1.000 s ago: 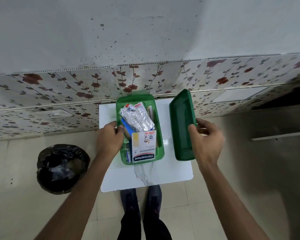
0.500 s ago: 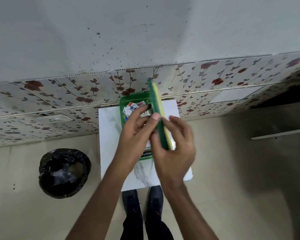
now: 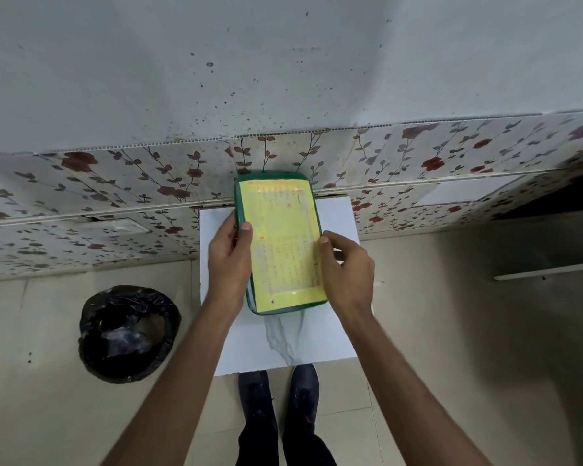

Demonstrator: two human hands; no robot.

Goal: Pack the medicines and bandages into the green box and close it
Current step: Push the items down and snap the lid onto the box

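The green lid, with a yellow printed label on top, lies flat over the green box and hides it and its contents. It sits on the small white table. My left hand grips the lid's left edge, thumb on top. My right hand holds its right edge, thumb pressing on the label. The medicines and bandages are out of sight under the lid.
A black bin lined with a black bag stands on the floor to the left of the table. A floral-tiled wall runs right behind the table. My shoes are under the table's near edge.
My right hand lifted the lid from the table's right side, turned it over above the box, and both hands have laid it flat on the box.
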